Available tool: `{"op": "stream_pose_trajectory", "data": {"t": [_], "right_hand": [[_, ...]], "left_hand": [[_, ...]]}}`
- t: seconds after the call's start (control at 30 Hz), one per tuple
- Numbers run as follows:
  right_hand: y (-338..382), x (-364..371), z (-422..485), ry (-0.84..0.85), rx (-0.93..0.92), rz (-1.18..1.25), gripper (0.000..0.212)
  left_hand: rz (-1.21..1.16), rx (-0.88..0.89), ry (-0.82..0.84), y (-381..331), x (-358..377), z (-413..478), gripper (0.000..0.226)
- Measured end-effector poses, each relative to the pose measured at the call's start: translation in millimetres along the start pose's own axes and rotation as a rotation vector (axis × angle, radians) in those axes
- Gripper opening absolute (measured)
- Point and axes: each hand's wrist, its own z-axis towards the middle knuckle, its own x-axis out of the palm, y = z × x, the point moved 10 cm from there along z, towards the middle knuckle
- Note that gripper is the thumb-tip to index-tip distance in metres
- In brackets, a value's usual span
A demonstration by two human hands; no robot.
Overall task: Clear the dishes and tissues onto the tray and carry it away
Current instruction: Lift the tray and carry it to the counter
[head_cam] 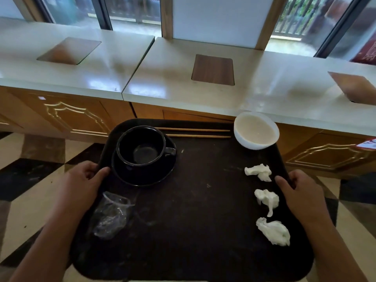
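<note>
I hold a dark brown tray [193,210] in the air in front of a counter. My left hand [81,186] grips its left rim and my right hand [301,196] grips its right rim. On the tray stand a black cup [142,145] on a black saucer [142,174] at the far left, a pair of wooden chopsticks [195,132] along the far edge, and a white bowl [256,130] at the far right corner. Three crumpled white tissues [258,171] [266,199] [273,231] lie along the right side. A crumpled clear plastic wrapper [110,215] lies near left.
A long pale counter [166,82] with wooden square lids [213,69] set into it runs across ahead, above wooden cabinet doors [71,117]. Windows [130,11] stand behind it. The floor [30,180] has dark and light tiles.
</note>
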Motion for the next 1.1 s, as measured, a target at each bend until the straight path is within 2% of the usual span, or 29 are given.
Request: {"op": "stream_pose_trajectory", "data": {"t": [0.1, 0.3, 0.53, 0.83, 1.1], "right_hand": [[27.3, 16.3, 36.7, -0.021, 0.024, 0.012, 0.012], [70.3, 39.0, 98.6, -0.054, 0.07, 0.014, 0.015], [108.0, 51.1, 161.7, -0.044, 0.071, 0.018, 0.014], [121.9, 61.8, 273.0, -0.042, 0.063, 0.019, 0.018], [114.9, 63.3, 432.8, -0.065, 0.023, 0.036, 0.024]], "left_hand": [[0.035, 0.033, -0.014, -3.4, 6.4, 65.1, 0.023], [0.077, 0.084, -0.003, -29.4, 13.6, 174.0, 0.017], [0.069, 0.125, 0.056, -59.9, 32.0, 251.7, 0.013], [0.1, 0.143, 0.033, -111.7, 76.8, 334.4, 0.015], [0.142, 0.121, -0.054, -188.3, 153.0, 416.5, 0.019]]}}
